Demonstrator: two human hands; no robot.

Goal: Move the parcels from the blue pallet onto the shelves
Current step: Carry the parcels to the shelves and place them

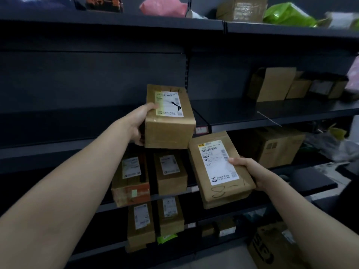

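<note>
My left hand (138, 123) grips a brown cardboard parcel (169, 131) with a white label, held up at the front edge of the dark middle shelf (242, 121). My right hand (250, 170) holds a second, flatter brown parcel (217, 193) by its right edge; it has a white barcode label and a handwritten "8" and hangs lower, in front of the shelf below. The blue pallet is out of view.
Dark metal shelving fills the view. Brown boxes (171, 171) stand on the two lower shelves, more boxes (275, 84) at the right of the middle shelf, pink (163, 6) and green (287, 14) bags on top. A carton (272, 247) sits on the floor at lower right.
</note>
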